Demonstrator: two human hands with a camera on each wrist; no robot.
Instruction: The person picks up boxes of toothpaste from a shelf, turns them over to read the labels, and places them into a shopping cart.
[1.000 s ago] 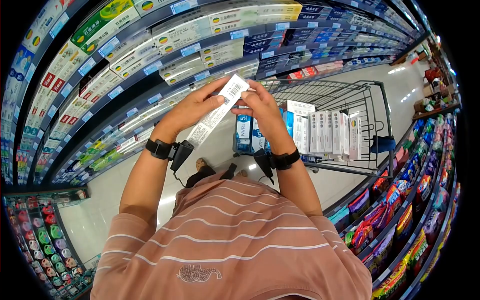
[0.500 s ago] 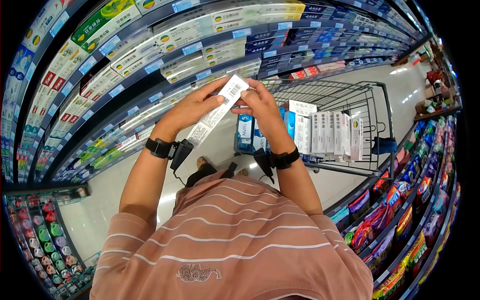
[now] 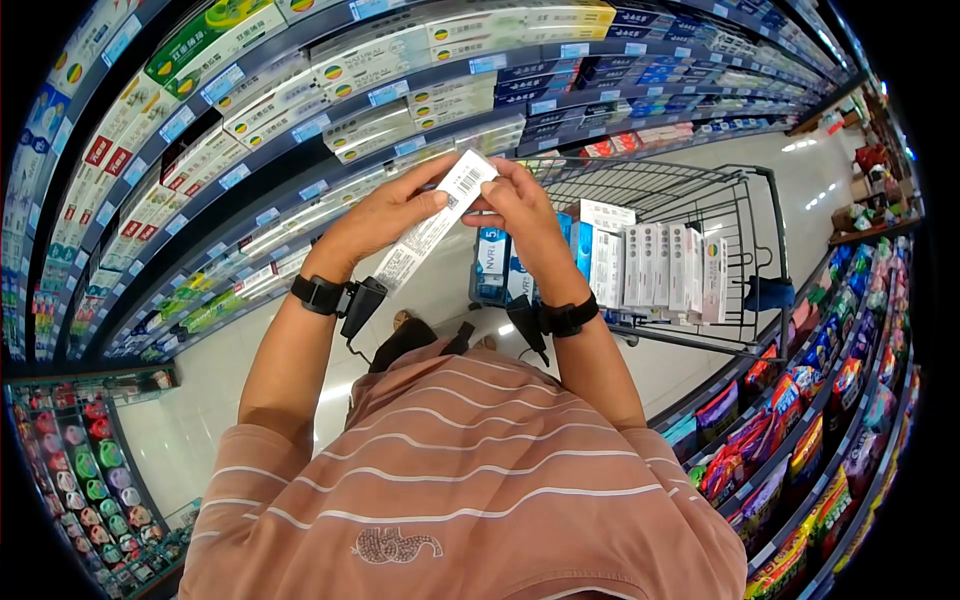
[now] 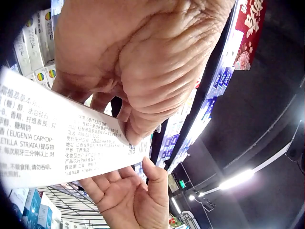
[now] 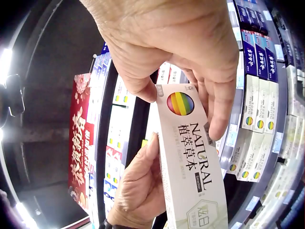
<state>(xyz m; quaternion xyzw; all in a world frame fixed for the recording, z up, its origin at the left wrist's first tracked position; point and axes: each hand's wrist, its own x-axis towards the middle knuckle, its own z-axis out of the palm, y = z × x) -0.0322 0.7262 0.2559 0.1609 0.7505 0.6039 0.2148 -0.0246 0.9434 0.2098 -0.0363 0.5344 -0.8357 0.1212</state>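
Note:
Both hands hold one long white box (image 3: 432, 222), tilted, its printed side with a barcode facing up in the head view. The left hand (image 3: 388, 215) grips it with the thumb on the printed side. At the upper end, the right hand (image 3: 527, 222) pinches it by the thumb and fingers. Fine print fills the box side (image 4: 71, 138) in the left wrist view, under the left thumb. From the right wrist, the box front (image 5: 190, 157) shows a rainbow circle and the word NATURAL, with the right hand (image 5: 176, 52) at its top end.
A wire shopping cart (image 3: 740, 200) stands front right, holding several white boxes (image 3: 660, 265) and blue packs (image 3: 491, 262). Shelves of boxed goods (image 3: 370, 70) run along the front and left. Bagged goods (image 3: 765, 430) line the right shelf; another rack (image 3: 95, 470) stands at lower left.
The hands and box keep nearly the same place. The shelves and cart have shifted very slightly to the right in the head view, and a dark-clad leg shows more below the box.

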